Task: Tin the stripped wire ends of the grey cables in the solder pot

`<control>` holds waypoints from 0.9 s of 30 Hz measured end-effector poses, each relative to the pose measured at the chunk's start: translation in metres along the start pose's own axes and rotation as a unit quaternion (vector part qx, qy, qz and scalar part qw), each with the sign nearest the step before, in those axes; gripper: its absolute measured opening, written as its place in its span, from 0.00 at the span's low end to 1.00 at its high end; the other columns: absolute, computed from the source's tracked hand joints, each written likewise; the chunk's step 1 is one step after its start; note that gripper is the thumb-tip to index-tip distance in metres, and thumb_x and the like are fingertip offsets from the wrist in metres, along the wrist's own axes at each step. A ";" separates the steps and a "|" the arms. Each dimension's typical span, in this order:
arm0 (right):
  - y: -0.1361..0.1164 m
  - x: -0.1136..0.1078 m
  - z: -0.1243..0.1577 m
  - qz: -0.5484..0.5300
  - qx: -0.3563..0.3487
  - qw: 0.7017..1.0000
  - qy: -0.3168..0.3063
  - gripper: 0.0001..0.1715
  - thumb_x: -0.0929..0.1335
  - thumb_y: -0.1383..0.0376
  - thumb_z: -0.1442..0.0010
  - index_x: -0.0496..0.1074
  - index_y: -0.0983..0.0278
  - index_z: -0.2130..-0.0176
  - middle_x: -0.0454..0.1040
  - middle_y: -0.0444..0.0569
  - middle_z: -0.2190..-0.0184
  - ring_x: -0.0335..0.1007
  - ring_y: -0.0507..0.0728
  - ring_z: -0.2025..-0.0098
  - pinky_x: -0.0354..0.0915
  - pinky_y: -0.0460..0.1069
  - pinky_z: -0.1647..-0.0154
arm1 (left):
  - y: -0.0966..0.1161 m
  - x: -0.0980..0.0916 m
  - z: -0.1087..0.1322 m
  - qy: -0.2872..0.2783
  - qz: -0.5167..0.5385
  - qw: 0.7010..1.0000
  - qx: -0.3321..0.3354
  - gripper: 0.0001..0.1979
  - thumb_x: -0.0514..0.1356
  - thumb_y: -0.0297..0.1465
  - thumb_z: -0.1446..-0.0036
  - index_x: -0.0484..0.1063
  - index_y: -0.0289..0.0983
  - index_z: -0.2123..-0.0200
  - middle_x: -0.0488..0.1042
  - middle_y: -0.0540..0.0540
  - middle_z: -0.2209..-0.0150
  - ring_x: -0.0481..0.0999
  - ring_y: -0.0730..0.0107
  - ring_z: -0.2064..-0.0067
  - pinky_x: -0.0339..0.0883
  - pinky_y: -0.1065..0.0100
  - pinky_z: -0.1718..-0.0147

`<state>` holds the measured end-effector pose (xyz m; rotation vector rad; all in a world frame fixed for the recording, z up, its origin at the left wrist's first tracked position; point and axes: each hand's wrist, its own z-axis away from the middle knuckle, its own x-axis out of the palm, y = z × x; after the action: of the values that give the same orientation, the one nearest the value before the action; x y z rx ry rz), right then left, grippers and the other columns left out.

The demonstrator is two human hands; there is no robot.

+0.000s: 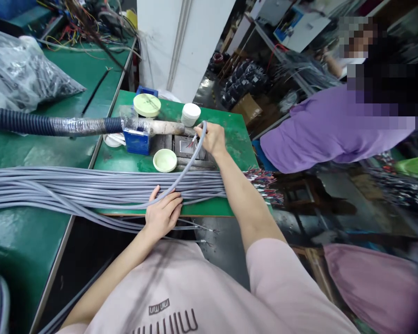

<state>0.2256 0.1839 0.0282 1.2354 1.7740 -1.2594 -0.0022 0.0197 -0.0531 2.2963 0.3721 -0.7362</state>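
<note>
My right hand (213,139) is closed on a grey cable (190,162) near its end, which bends back toward the left. Thin stripped wires (191,144) at that end point down over a silvery square pool (186,147) set in a dark metal block, which looks like a solder pot. Whether the wire tips touch it I cannot tell. My left hand (163,211) has its fingers curled over the same cable lower down, resting at the front of a bundle of grey cables (101,183). The bundle's stripped, coloured wire ends (264,183) lie past my right forearm.
Behind the pot, a ribbed hose (21,121) reaches over a blue block (138,141). Nearby are a shallow pale dish (165,160), a round yellowish container (146,105) and a white jar (191,114). A co-worker in purple (320,130) is at the right.
</note>
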 end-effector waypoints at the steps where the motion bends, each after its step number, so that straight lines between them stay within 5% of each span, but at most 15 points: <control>1: 0.000 0.001 0.000 0.002 0.004 1.000 0.005 0.15 0.60 0.62 0.37 0.74 0.64 0.64 0.77 0.52 0.66 0.71 0.59 0.60 0.61 0.49 0.61 | 0.000 0.000 0.000 0.000 0.000 1.000 -0.001 0.09 0.58 0.26 0.41 0.73 0.39 0.57 0.80 0.46 0.56 0.75 0.61 0.48 0.50 0.48 0.38; 10: -0.003 0.003 0.005 -0.010 0.005 1.000 0.024 0.13 0.63 0.63 0.40 0.74 0.64 0.69 0.79 0.52 0.68 0.73 0.60 0.62 0.62 0.49 0.61 | 0.000 0.002 0.001 -0.006 0.013 1.000 -0.019 0.09 0.58 0.28 0.41 0.74 0.40 0.57 0.80 0.45 0.55 0.75 0.60 0.47 0.47 0.46 0.37; 12: -0.004 -0.008 0.012 -0.035 -0.010 0.998 0.042 0.14 0.63 0.62 0.39 0.75 0.64 0.68 0.79 0.52 0.68 0.74 0.59 0.63 0.63 0.49 0.60 | 0.004 -0.009 -0.003 -0.055 0.055 0.996 -0.036 0.10 0.58 0.31 0.41 0.75 0.40 0.57 0.79 0.44 0.53 0.72 0.57 0.44 0.43 0.44 0.36; 14: -0.006 -0.025 0.024 -0.071 -0.032 0.995 0.060 0.15 0.62 0.60 0.38 0.75 0.63 0.66 0.79 0.50 0.67 0.74 0.57 0.64 0.65 0.49 0.60 | 0.010 -0.030 -0.011 -0.163 0.167 0.971 -0.048 0.12 0.59 0.35 0.41 0.75 0.41 0.55 0.77 0.43 0.50 0.69 0.54 0.41 0.46 0.44 0.36; 16: -0.008 -0.044 0.043 -0.111 -0.060 0.989 0.073 0.15 0.63 0.58 0.37 0.76 0.62 0.63 0.79 0.49 0.65 0.75 0.57 0.62 0.67 0.50 0.57 | 0.018 -0.056 -0.020 -0.326 0.370 0.869 -0.029 0.16 0.56 0.36 0.39 0.74 0.42 0.50 0.75 0.43 0.48 0.70 0.58 0.42 0.61 0.56 0.41; 18: -0.012 -0.062 0.068 -0.146 -0.111 0.980 0.076 0.14 0.64 0.58 0.38 0.77 0.59 0.59 0.80 0.49 0.59 0.76 0.58 0.56 0.68 0.52 0.52 | 0.022 -0.077 -0.026 -0.479 0.540 0.692 0.014 0.18 0.58 0.39 0.41 0.74 0.42 0.49 0.77 0.43 0.50 0.76 0.58 0.47 0.69 0.65 0.48; 19: -0.014 -0.069 0.082 -0.159 -0.142 0.974 0.070 0.13 0.65 0.59 0.38 0.77 0.58 0.58 0.79 0.48 0.56 0.75 0.59 0.52 0.68 0.54 0.49 | 0.024 -0.082 -0.027 -0.511 0.589 0.627 0.012 0.19 0.59 0.40 0.42 0.75 0.41 0.50 0.78 0.42 0.52 0.78 0.57 0.50 0.71 0.66 0.51; 20: -0.017 -0.074 0.097 -0.166 -0.171 0.970 0.056 0.12 0.66 0.61 0.39 0.77 0.55 0.56 0.78 0.48 0.53 0.74 0.59 0.50 0.68 0.55 0.47 | 0.024 -0.085 -0.027 -0.506 0.623 0.596 -0.016 0.20 0.60 0.42 0.44 0.77 0.40 0.51 0.79 0.40 0.54 0.79 0.55 0.52 0.72 0.65 0.53; 21: -0.020 -0.077 0.112 -0.170 -0.192 0.965 0.051 0.13 0.67 0.63 0.40 0.77 0.53 0.55 0.77 0.47 0.50 0.74 0.60 0.49 0.69 0.56 0.47 | 0.024 -0.083 -0.026 -0.471 0.645 0.598 -0.067 0.21 0.62 0.43 0.46 0.77 0.39 0.52 0.80 0.39 0.56 0.80 0.53 0.55 0.74 0.64 0.55; 25: -0.034 -0.068 0.169 -0.180 -0.264 0.947 0.033 0.22 0.68 0.68 0.42 0.74 0.48 0.50 0.76 0.47 0.49 0.74 0.60 0.50 0.73 0.57 0.49 | 0.024 -0.053 -0.021 -0.175 0.616 0.701 -0.313 0.22 0.67 0.41 0.51 0.77 0.37 0.54 0.81 0.39 0.60 0.80 0.59 0.60 0.74 0.63 0.60; 27: -0.041 -0.058 0.191 -0.195 -0.309 0.931 0.023 0.27 0.66 0.71 0.40 0.70 0.48 0.45 0.75 0.47 0.48 0.74 0.60 0.49 0.72 0.58 0.48 | 0.025 -0.039 -0.022 -0.100 0.605 0.706 -0.355 0.20 0.69 0.39 0.52 0.77 0.36 0.57 0.81 0.41 0.62 0.80 0.63 0.61 0.73 0.63 0.59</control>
<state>0.2038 -0.0182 0.0268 0.5726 2.2844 -0.7528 -0.0130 0.0139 -0.0036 1.2266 -0.8053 -0.0656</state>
